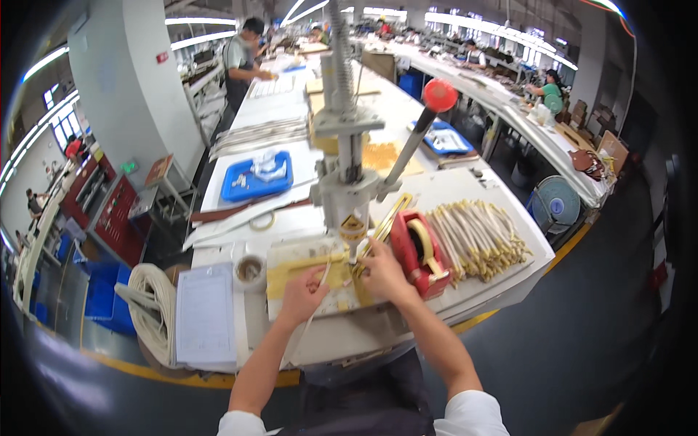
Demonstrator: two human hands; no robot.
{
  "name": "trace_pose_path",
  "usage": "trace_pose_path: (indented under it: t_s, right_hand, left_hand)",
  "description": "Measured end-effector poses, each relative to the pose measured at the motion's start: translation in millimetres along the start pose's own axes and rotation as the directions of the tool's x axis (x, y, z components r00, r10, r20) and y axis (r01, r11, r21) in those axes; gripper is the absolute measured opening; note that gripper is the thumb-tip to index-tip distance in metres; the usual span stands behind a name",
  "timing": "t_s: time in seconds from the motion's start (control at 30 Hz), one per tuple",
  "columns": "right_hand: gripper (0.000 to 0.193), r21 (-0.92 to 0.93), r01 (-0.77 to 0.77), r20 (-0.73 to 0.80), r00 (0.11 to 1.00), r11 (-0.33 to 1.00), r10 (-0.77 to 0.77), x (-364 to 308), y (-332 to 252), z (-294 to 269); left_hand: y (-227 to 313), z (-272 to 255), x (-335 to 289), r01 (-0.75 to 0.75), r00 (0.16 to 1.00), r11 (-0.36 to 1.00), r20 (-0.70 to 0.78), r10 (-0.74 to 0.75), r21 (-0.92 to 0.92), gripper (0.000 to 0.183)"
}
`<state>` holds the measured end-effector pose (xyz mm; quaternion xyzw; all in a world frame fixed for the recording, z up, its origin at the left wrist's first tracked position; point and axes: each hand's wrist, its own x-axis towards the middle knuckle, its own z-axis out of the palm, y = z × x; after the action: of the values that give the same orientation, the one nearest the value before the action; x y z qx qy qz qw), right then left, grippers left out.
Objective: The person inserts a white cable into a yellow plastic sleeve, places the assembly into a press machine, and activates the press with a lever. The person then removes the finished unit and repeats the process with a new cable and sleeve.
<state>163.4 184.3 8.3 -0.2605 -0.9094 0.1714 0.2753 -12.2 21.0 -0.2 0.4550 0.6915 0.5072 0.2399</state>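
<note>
While the left hand pinches a pale cord over the yellowed board, the right hand curls beside the lever press, its grip unclear; both reach over the table edge, a red tape dispenser leaving little room rightward.

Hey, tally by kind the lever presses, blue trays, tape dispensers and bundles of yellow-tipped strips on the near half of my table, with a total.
Grey metal lever press: 1
Blue rectangular trays: 2
Red tape dispenser: 1
Bundle of pale, yellow-tipped strips: 1
Total: 5
</note>
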Motion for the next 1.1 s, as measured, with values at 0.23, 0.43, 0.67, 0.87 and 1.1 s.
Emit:
trace_pose_path:
  t_s: [0.23, 0.43, 0.67, 0.87, 1.1]
  right_hand:
    - [0.023, 0.023, -0.025, 0.097, 0.995, 0.999, 0.022, 9, 5, -2]
    - [0.015, 0.071, 0.026, -0.01, 1.0, 0.997, -0.025, 3, 5, -6]
    - [0.02, 0.017, 0.303, -0.451, 0.853, 0.953, -0.263, -47, -28, -35]
    - [0.026, 0.212, 0.226, -0.62, 0.783, 0.951, -0.048, -118, -51, -111]
    - [0.019, 0.268, 0.105, -0.809, 0.564, 0.958, 0.165, -124, 20, -196]
  left_hand:
    - [-7, 1, 1, 0.01, 1.0, 0.997, 0.014, -0.009, -0.074, 0.049]
    - [5, 1, -1, 0.054, 0.999, 0.99, 0.001, -0.054, -0.133, 0.052]
    - [-8, -7, -1, 0.038, 0.998, 0.987, -0.038, -0.044, -0.157, 0.058]
    - [1, 1, 1, 0.07, 0.995, 0.976, -0.054, -0.083, -0.208, 0.058]
    - [5, -4, 0, 0.109, 0.993, 0.961, -0.022, -0.119, -0.254, 0.052]
